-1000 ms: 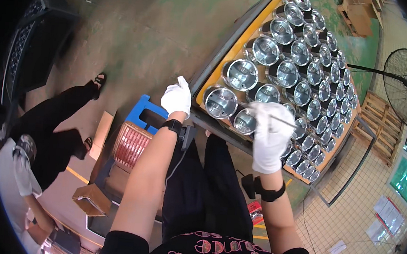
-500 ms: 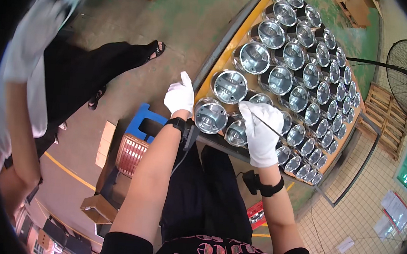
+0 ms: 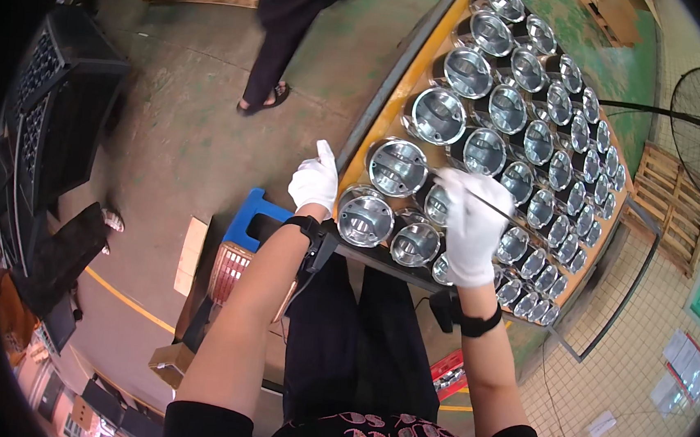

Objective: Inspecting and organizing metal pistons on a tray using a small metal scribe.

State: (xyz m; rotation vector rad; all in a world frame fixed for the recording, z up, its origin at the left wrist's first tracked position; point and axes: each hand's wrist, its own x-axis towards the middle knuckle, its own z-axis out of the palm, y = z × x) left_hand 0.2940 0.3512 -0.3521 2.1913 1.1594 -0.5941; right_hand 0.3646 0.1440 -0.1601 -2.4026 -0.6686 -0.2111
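Head view, right hand (image 3: 473, 238) closed round thin rod (image 3: 489, 204) above metal pistons (image 3: 397, 168), left hand (image 3: 314, 184) curled beside them, contents unclear

metal pistons (image 3: 398, 168) stand on the yellow-edged table (image 3: 391, 115).

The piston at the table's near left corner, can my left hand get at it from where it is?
Probably yes: your left hand is close beside that piston, it seems to hold nothing, and no other piston stands between them.
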